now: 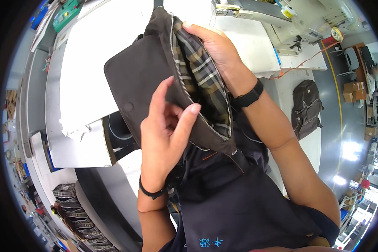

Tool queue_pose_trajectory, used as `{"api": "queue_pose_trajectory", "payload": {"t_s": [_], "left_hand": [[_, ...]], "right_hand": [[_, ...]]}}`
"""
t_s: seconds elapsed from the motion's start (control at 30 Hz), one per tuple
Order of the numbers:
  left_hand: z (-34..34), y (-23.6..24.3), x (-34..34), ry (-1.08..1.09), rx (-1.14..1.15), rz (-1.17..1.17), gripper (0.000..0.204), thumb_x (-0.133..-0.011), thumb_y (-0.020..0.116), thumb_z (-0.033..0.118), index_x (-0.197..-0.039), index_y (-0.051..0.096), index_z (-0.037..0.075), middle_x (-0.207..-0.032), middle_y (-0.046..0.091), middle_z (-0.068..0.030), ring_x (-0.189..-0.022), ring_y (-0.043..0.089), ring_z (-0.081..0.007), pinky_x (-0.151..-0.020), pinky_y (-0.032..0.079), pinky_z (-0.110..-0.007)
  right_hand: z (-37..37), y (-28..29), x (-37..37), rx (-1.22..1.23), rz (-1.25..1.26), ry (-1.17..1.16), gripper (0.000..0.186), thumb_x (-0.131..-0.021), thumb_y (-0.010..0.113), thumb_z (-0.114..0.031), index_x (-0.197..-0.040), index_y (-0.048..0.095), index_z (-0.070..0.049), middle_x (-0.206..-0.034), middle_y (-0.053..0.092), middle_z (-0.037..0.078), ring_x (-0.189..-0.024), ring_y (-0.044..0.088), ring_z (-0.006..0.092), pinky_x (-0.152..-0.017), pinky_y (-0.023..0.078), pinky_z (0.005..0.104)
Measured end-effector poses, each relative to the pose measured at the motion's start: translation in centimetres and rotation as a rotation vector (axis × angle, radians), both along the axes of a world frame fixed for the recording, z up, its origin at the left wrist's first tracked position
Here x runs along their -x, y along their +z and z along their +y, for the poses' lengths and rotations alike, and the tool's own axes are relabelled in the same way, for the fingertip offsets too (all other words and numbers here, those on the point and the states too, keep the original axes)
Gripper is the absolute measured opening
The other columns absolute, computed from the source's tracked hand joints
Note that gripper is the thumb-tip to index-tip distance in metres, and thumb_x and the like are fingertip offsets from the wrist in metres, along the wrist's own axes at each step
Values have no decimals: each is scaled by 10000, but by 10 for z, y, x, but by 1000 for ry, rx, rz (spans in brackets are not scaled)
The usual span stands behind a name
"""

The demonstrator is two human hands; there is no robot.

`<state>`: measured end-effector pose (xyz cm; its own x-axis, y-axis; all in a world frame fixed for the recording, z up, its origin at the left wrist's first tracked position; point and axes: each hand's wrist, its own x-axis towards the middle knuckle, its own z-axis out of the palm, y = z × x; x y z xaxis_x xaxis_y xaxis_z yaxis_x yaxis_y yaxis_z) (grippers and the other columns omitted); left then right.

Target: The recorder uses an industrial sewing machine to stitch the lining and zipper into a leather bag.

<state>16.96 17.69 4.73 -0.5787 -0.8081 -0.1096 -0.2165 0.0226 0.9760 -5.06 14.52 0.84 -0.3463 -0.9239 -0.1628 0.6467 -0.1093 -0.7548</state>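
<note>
A dark brown bag (134, 80) with a front flap and a round snap is held up before me, its long zipper open on a green, grey and white plaid lining (201, 71). My right hand (222, 52) grips the upper right edge of the opening, thumb at the rim. My left hand (164, 134) rests against the front by the left zipper edge, index and thumb spread apart, other fingers loosely bent. A strap (239, 161) hangs from the bag's lower end over my dark apron (243, 210).
White worktables (82, 63) surround me, with sewing machinery (248, 10) at the top right. Another brown backpack (306, 107) lies on the right. Stacked plaid pieces (75, 210) are at the lower left. A grey floor with a yellow line (336, 75) and cardboard boxes (353, 92) are at the far right.
</note>
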Motion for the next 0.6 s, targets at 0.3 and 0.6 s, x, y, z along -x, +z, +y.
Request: {"api": "queue_pose_trajectory", "payload": {"t_s": [0.3, 0.6], "left_hand": [[-2, -18, 20, 32, 221, -20, 677, -884, 801, 58, -1480, 483, 30, -721, 607, -17, -610, 553, -75, -597, 484, -235], [-4, -30, 18, 15, 128, 87, 711, -866, 834, 45, -1490, 493, 32, -727, 601, 8, -615, 537, -39, -578, 469, -206]], "right_hand": [[22, 6, -8, -79, 239, -22, 263, -1021, 665, -243, -1105, 736, -4, -948, 741, 13, -792, 673, 70, -699, 545, 230], [102, -4, -31, -72, 633, -9, 351, -1087, 570, -303, -1154, 684, 22, -897, 616, -72, -801, 490, 6, -684, 417, 200]]}}
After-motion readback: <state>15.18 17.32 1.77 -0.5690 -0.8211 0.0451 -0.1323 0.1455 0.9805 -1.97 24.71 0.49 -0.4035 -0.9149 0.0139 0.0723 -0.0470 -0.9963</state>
